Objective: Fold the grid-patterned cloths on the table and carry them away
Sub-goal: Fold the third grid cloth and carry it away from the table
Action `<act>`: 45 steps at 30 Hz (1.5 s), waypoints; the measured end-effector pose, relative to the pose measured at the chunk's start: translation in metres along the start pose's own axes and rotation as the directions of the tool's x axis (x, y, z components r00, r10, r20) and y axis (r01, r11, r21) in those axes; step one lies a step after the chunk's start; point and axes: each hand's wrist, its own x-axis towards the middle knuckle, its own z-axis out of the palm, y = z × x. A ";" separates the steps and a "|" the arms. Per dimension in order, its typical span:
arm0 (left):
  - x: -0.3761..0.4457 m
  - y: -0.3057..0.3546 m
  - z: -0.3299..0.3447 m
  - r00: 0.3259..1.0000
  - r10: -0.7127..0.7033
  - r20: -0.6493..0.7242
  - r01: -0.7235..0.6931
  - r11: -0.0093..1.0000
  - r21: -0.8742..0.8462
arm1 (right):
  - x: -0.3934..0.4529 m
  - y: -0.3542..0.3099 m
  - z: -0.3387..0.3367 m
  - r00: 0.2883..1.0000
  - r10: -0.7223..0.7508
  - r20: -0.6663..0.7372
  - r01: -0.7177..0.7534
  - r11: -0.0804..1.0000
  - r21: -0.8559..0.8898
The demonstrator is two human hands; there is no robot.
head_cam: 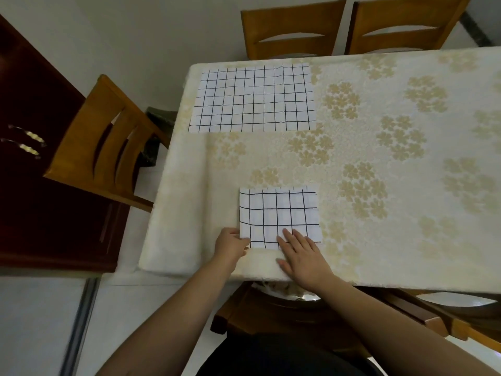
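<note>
A small folded white cloth with a black grid (279,213) lies near the table's front edge. My left hand (230,244) pinches its near left corner, fingers curled at the edge. My right hand (301,253) lies flat on the cloth's near edge with straight, spread fingers. A second, larger grid-patterned cloth (253,97) is spread flat at the far left corner of the table, away from both hands.
The table (379,158) wears a cream cloth with gold flowers. Wooden chairs stand at the left (103,147), at the far side (292,31) (404,25) and under the near edge (271,313). A dark cabinet (32,158) is at the left.
</note>
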 end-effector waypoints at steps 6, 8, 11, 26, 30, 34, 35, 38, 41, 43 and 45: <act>-0.007 -0.001 0.000 0.991 0.128 -0.030 -0.128 0.992 0.004 | -0.014 0.007 0.002 0.999 0.045 0.011 -0.045 0.999 -0.010; -0.016 0.006 0.005 0.982 0.191 -0.008 -0.191 0.982 0.004 | -0.017 0.011 0.007 1.000 0.026 0.016 -0.026 0.999 -0.019; -0.032 0.018 0.016 0.956 0.291 0.030 -0.292 0.956 0.039 | -0.014 0.012 0.008 1.000 0.013 0.012 -0.013 1.000 0.025; -0.048 0.024 0.093 0.791 0.493 0.363 -0.576 0.800 0.168 | -0.018 0.055 -0.032 0.887 0.438 -0.147 -0.206 0.659 0.723; -0.033 0.015 0.087 0.773 0.519 0.366 -0.607 0.773 0.185 | -0.021 0.064 -0.033 0.837 0.526 -0.150 -0.270 0.635 0.724; -0.007 0.002 0.072 0.770 0.606 0.200 -0.634 0.687 0.356 | -0.018 0.063 -0.035 0.838 0.528 -0.141 -0.276 0.631 0.725; -0.002 0.001 0.068 0.761 0.621 0.191 -0.639 0.663 0.391 | -0.017 0.061 -0.036 0.837 0.535 -0.116 -0.292 0.615 0.733; 0.013 0.000 0.062 0.758 0.620 0.204 -0.634 0.625 0.456 | -0.009 0.053 -0.039 0.820 0.571 -0.030 -0.350 0.542 0.764; 0.025 -0.002 0.064 0.748 0.629 0.214 -0.643 0.603 0.473 | -0.005 0.048 -0.037 0.789 0.614 0.029 -0.388 0.460 0.799; 0.028 -0.001 0.065 0.747 0.622 0.234 -0.647 0.601 0.469 | -0.005 0.048 -0.036 0.771 0.633 0.070 -0.422 0.426 0.800; 0.030 -0.001 0.065 0.724 0.637 0.264 -0.666 0.545 0.509 | -0.008 0.048 -0.035 0.772 0.628 0.098 -0.442 0.421 0.792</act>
